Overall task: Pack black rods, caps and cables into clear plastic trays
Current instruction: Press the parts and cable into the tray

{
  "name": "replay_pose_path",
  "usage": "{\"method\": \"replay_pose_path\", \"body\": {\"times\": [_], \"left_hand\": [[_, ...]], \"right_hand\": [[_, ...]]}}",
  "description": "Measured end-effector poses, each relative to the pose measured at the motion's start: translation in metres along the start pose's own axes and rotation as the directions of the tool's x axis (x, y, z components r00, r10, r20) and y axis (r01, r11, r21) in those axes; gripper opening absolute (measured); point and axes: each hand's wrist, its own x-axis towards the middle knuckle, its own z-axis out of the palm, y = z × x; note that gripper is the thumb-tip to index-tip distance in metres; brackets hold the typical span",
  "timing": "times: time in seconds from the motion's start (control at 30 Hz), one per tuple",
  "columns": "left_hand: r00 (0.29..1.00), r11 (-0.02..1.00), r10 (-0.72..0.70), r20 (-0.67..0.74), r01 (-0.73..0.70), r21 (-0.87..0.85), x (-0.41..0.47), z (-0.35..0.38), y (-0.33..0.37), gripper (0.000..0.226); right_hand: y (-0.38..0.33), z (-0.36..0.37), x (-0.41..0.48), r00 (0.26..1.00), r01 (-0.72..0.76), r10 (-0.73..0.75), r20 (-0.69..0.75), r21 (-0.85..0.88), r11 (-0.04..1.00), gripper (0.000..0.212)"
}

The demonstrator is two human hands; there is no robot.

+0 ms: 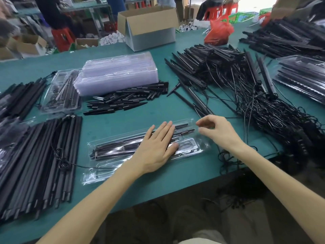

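Spread flat with straight fingers, the left hand (156, 147) is pressed on the long black rods (112, 148) seated in the shallow clear plastic tray (198, 147). That tray is laid lengthwise near the front edge of the green-topped table (158, 111). The right hand (218, 131) is held at the tray's right end, fingers loosely curled, thumb and forefinger close together. Whether the thin clear rim is pinched between them cannot be told, as the plastic nearly vanishes there.

Further back, a tall stack of empty clear trays (116, 74) is set just behind a loose pile of short black pointed caps (126, 101). A tangled heap of thin black cables (274, 117) is spread to the right, with strands trailing close to the right forearm.

Several slips are judged possible from here:
- The tray looks light and springy, so rods not fully clicked into their grooves could be sprung out once the flat palm is lifted.
- If the right end is tugged while the left end is unweighted, the whole tray could be slid or twisted on the smooth table covering.
- A trailing strand could be snagged by the right wrist, and part of the heap dragged across the tray.
- A cable could be trapped under a rod or the rim, so that the pack is left unable to sit flat.
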Motion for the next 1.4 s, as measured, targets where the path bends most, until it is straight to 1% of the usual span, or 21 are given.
{"method": "replay_pose_path", "body": {"times": [0.13, 0.27, 0.4, 0.47, 0.53, 0.63, 0.7, 0.73, 0.9, 1.0, 1.07, 1.2, 1.4], "left_hand": [[1.0, 1.0, -0.004, -0.017, 0.004, -0.006, 0.0, 0.002, 0.0, 0.077], [1.0, 1.0, 0.014, -0.014, -0.014, -0.013, 0.003, -0.001, -0.006, 0.074], [0.997, 0.997, 0.077, 0.01, -0.076, -0.01, 0.012, -0.006, -0.02, 0.073], [0.997, 0.997, 0.083, 0.009, -0.083, -0.006, 0.017, -0.007, -0.025, 0.073], [0.997, 0.997, 0.079, 0.009, -0.078, -0.014, 0.022, -0.008, -0.031, 0.072], [0.997, 0.995, 0.078, 0.0, -0.078, -0.058, 0.027, -0.011, -0.039, 0.07], [0.996, 0.993, 0.082, -0.028, -0.084, -0.079, 0.027, -0.011, -0.042, 0.069], [0.996, 0.992, 0.082, -0.045, -0.086, -0.089, 0.027, -0.011, -0.042, 0.068], [0.994, 0.991, 0.081, -0.079, -0.089, -0.104, 0.026, -0.01, -0.043, 0.068], [0.993, 0.991, 0.081, -0.081, -0.089, -0.1, 0.026, -0.008, -0.043, 0.067], [0.994, 0.991, 0.08, -0.08, -0.087, -0.097, 0.027, -0.007, -0.042, 0.068], [0.994, 0.992, 0.075, -0.079, -0.082, -0.095, 0.027, -0.006, -0.043, 0.069], [0.994, 0.992, 0.081, -0.071, -0.088, -0.095, 0.026, -0.006, -0.043, 0.069]], "right_hand": [[-0.001, -0.004, -0.004, 0.992, -0.04, 0.063, 0.114, -0.191, 0.981, 0.028], [-0.006, -0.003, -0.007, 0.98, -0.024, 0.094, 0.178, -0.36, 0.933, 0.036], [-0.011, -0.001, -0.005, 0.956, -0.076, 0.182, 0.229, -0.408, 0.91, 0.035], [-0.012, -0.002, -0.002, 0.943, -0.115, 0.217, 0.253, -0.365, 0.924, 0.032], [-0.014, -0.002, 0.003, 0.928, -0.181, 0.252, 0.276, -0.259, 0.949, 0.029], [-0.015, 0.002, 0.009, 0.914, -0.299, 0.306, 0.265, -0.067, 0.952, 0.04], [-0.016, 0.006, 0.011, 0.911, -0.322, 0.315, 0.265, -0.017, 0.946, 0.046], [-0.016, 0.007, 0.012, 0.91, -0.328, 0.316, 0.269, 0.0, 0.945, 0.046], [-0.01, 0.014, 0.013, 0.885, -0.393, 0.323, 0.335, 0.165, 0.905, 0.031], [-0.008, 0.014, 0.012, 0.875, -0.414, 0.297, 0.382, 0.274, 0.868, 0.023], [-0.006, 0.014, 0.011, 0.877, -0.415, 0.288, 0.385, 0.305, 0.857, 0.021], [-0.001, 0.019, 0.01, 0.899, -0.391, 0.273, 0.342, 0.343, 0.854, 0.018], [0.001, 0.021, 0.01, 0.899, -0.388, 0.281, 0.335, 0.314, 0.867, 0.018]]}}
